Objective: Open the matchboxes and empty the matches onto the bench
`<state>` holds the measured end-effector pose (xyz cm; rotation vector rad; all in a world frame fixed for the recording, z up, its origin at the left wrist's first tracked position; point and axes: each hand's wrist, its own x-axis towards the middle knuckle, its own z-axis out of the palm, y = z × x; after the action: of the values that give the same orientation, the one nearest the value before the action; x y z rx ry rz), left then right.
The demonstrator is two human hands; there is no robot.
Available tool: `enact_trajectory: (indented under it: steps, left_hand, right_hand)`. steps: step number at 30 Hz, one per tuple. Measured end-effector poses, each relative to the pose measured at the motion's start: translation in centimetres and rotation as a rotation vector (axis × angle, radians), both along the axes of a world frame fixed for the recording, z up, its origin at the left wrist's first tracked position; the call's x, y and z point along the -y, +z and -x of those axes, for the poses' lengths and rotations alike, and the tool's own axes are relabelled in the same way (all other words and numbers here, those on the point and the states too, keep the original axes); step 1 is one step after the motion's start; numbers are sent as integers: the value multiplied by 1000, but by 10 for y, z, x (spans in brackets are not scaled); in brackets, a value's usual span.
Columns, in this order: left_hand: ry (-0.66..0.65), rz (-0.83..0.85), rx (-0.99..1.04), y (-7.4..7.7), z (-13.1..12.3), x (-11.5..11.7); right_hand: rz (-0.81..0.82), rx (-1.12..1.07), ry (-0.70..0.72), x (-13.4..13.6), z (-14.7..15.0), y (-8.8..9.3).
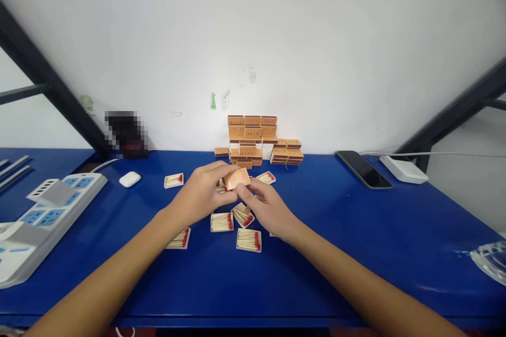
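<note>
Both hands meet over the middle of the desk around one orange matchbox [238, 178], held above the tabletop. My left hand [201, 192] grips its left side with bent fingers. My right hand [272, 208] has its thumb on the box's near right corner. Below and around them lie several open white trays of red-tipped matches, among them one tray [222, 222] under my left hand, one tilted tray [242, 215] by my right fingers and another tray [249, 240] nearer to me. Left of my wrist sits a tray [174, 180]; my left forearm partly covers a further tray [179, 239].
Stacked matchboxes [253, 131] stand against the white wall, with a lower stack [286, 155] at their right. A power strip [59, 216] and a white earbud case [129, 179] lie left. Right are a phone [363, 169], a white device [403, 169] and a clear object [492, 260] at the edge.
</note>
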<state>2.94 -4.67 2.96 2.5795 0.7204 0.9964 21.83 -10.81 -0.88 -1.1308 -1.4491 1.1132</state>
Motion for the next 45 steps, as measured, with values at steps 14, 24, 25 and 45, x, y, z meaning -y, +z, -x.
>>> enact_trajectory:
  steps: [14, 24, 25, 45]
  left_hand:
    - [47, -21, -81, -13, -3, 4]
    - [78, -25, -78, -13, -7, 8]
    - [80, -24, -80, -12, -8, 8]
    - [134, 42, -191, -9, 3, -1]
  right_hand:
    - [-64, -131, -264, 4, -11, 10]
    - [-134, -71, -262, 13, -5, 15]
    - [-140, -82, -303, 13, -5, 15]
    - [95, -33, -341, -6, -35, 3]
